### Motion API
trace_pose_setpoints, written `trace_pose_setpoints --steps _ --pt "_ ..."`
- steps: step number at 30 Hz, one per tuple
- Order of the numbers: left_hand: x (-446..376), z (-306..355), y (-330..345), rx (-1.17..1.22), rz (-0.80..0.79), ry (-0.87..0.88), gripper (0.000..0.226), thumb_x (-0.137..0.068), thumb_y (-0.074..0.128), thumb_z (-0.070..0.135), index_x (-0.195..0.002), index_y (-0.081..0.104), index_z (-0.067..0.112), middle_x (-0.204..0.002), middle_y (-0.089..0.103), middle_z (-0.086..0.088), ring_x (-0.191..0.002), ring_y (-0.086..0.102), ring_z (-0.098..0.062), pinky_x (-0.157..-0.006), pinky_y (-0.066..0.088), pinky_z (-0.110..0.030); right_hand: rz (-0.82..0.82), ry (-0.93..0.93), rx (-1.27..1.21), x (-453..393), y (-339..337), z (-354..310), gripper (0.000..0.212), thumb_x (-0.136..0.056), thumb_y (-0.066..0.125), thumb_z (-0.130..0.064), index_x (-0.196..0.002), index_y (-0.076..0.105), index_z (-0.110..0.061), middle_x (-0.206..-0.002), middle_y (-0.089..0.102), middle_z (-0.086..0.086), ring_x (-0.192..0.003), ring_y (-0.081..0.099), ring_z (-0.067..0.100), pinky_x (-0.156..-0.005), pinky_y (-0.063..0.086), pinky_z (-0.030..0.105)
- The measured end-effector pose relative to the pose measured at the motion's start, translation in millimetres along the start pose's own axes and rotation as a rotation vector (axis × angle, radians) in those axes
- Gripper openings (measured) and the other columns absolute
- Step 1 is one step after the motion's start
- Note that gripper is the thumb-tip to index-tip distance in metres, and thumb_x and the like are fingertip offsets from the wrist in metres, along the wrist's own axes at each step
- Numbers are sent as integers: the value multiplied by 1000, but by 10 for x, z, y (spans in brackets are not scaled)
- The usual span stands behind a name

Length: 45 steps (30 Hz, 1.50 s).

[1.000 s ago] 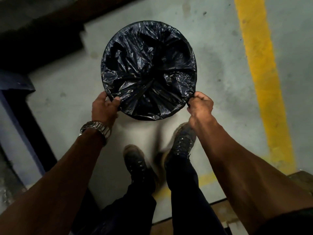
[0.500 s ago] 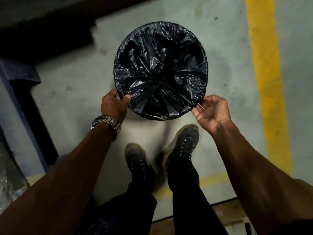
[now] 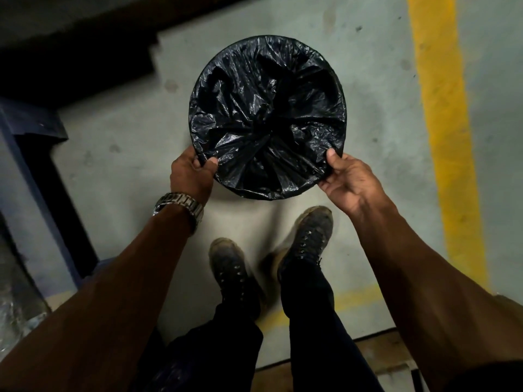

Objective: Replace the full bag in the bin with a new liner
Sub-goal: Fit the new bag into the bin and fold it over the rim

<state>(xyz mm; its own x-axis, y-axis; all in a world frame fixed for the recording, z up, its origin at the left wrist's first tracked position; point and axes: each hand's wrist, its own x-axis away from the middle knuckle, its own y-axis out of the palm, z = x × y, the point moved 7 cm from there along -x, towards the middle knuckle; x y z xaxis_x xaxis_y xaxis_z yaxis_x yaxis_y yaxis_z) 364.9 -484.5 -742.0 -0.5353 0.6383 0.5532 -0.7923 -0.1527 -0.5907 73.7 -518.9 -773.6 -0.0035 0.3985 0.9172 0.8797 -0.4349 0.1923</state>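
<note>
Step, my guess: seating liner [image 3: 267, 117] over bin rim. My left hand [image 3: 191, 176] pinches near-left edge; my right hand [image 3: 349, 179] pinches near-right. Next: tuck slack round far rim.

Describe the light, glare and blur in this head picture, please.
Head view: dim light overall; small glints on the crinkled black liner; the upper left corner is near black; the right shoe is smeared by motion; both hands, left hand and right hand, look fairly sharp.
</note>
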Motion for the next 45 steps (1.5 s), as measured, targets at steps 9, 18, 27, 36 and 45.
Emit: trace_pose_setpoints --steps 9,18,27,36,45 --pt "-12 0 7 -25 8 -1 7 -87 62 19 -89 58 13 -63 34 5 -55 33 -9 -55 31 -24 38 51 71 51 45 7 14 -89 64 -12 -102 64 -7 -92 72 5 -83 71 17 -64 57 27" --pt "22 15 25 7 -9 -22 11 -88 61 20 -99 60 21 -64 35 5 -57 35 -9 -65 35 -24 184 -24 100 62 -26 -1 35 -86 68 -4 -120 57 -1 -110 72 13 -99 70 26 -81 59 42" --pt "51 -35 30 96 -36 -92 32 -88 62 25 -117 56 15 -90 59 -10 -81 56 -25 -86 48 -36 186 -95 77 136 -59 -27 46 -82 75 -16 -124 59 -5 -110 73 8 -105 68 22 -99 51 44" --pt "79 98 -22 193 -51 -142 43 -90 60 22 -128 45 12 -106 61 -7 -103 61 -27 -96 49 -39 239 -191 212 175 127 -147 36 -82 63 14 -115 60 0 -109 70 18 -100 69 31 -86 57 44" --pt "80 0 -34 209 -108 -288 49 -89 61 29 -131 43 14 -127 56 -8 -113 58 -29 -100 46 -47 284 -147 298 209 22 -84 52 -78 76 -2 -125 56 -10 -111 69 11 -102 67 24 -91 50 39"
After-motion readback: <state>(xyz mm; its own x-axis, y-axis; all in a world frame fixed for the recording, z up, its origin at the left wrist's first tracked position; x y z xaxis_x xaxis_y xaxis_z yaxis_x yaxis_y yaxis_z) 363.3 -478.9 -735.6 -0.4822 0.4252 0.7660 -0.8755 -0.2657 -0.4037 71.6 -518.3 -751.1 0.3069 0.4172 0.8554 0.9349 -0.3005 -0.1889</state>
